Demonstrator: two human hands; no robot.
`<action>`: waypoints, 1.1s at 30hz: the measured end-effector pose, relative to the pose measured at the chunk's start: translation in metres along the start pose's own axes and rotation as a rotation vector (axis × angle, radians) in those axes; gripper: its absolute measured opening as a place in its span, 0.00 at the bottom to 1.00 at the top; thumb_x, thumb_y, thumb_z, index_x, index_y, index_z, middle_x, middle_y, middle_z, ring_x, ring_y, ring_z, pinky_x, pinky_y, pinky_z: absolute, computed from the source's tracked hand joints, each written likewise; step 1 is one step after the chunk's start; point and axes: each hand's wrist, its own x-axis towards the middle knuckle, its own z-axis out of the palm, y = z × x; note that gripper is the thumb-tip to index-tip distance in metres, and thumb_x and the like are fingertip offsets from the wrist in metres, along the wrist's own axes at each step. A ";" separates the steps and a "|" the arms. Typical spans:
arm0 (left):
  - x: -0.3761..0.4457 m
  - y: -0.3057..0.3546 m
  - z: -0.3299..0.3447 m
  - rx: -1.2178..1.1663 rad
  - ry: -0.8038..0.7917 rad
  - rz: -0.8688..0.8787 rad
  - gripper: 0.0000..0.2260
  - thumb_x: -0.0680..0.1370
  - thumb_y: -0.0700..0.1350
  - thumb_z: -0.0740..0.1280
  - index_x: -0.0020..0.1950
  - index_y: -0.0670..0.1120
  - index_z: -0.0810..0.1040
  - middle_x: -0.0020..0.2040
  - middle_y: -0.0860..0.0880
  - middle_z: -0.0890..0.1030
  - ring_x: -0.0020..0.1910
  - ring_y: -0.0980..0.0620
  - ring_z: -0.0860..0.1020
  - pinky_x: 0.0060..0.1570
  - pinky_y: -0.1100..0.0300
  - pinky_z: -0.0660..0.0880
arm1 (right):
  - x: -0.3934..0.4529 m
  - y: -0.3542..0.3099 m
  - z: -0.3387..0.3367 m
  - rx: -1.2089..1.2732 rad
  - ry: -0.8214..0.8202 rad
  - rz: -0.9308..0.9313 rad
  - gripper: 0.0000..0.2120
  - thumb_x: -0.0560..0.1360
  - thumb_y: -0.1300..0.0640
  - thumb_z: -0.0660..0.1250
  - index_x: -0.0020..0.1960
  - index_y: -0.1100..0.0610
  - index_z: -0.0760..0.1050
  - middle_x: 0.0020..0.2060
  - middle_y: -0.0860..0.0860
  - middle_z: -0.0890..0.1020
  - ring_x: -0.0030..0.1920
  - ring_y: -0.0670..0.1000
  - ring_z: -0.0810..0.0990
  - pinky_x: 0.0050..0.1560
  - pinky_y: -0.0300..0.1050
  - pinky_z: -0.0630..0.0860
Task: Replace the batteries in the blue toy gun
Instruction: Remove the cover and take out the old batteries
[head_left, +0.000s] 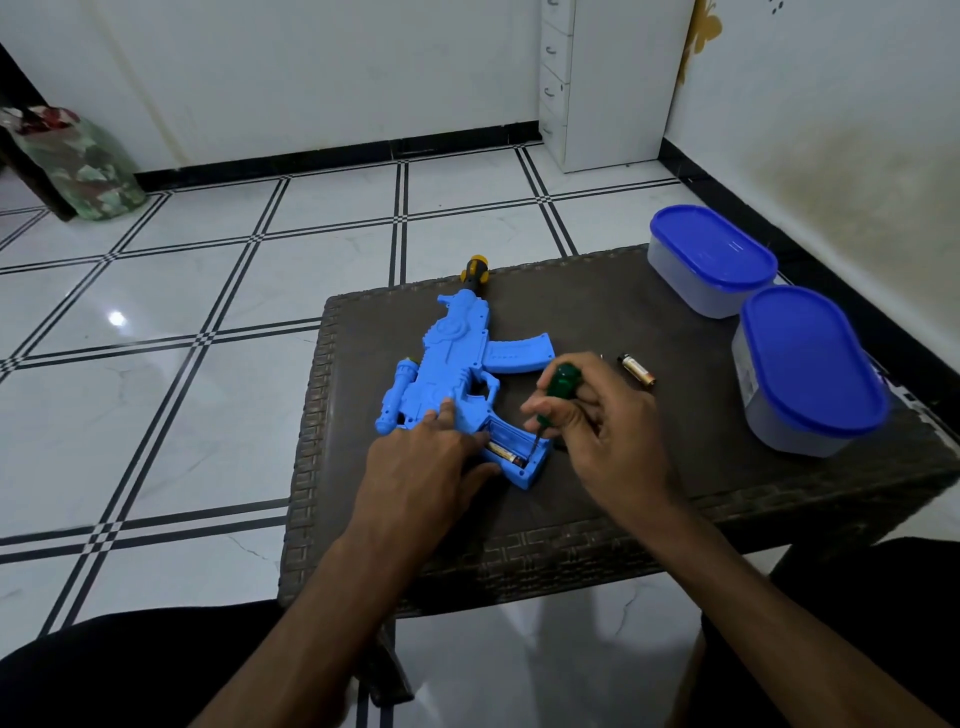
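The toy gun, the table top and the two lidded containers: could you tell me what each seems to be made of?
Toy gun: moulded plastic, probably; uniform light blue, soft sheen, crisp ribbed details.
Table: looks like woven wicker or synthetic rattan; dark brown, matt, with a basket-weave pattern along the edges.
Containers: likely plastic; cloudy translucent walls, glossy opaque blue lids catching highlights.

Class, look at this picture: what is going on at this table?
A person is working on a blue toy gun lying on a dark table. The left hand presses the gun down, while the right hand holds a green screwdriver, its tip in the open battery compartment, where one battery still sits. Another battery lies loose nearby.
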 end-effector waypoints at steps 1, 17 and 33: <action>0.000 0.000 0.000 0.001 -0.001 0.001 0.21 0.79 0.64 0.54 0.71 0.63 0.67 0.78 0.49 0.59 0.66 0.50 0.72 0.50 0.55 0.74 | -0.001 0.000 0.000 0.004 0.006 -0.007 0.02 0.79 0.58 0.68 0.49 0.54 0.74 0.39 0.52 0.85 0.41 0.47 0.86 0.40 0.58 0.83; -0.003 0.003 0.001 0.028 -0.015 0.014 0.20 0.81 0.63 0.52 0.72 0.61 0.66 0.78 0.47 0.58 0.66 0.48 0.72 0.51 0.53 0.75 | -0.011 0.000 -0.007 0.190 0.111 0.069 0.04 0.78 0.53 0.68 0.47 0.53 0.74 0.40 0.55 0.85 0.42 0.52 0.87 0.43 0.54 0.85; -0.002 0.004 0.003 0.074 -0.027 0.030 0.20 0.82 0.61 0.50 0.73 0.61 0.64 0.78 0.44 0.57 0.66 0.47 0.72 0.49 0.54 0.75 | -0.005 0.000 0.004 0.004 -0.023 0.001 0.04 0.80 0.60 0.66 0.48 0.52 0.74 0.41 0.53 0.84 0.42 0.47 0.86 0.39 0.61 0.82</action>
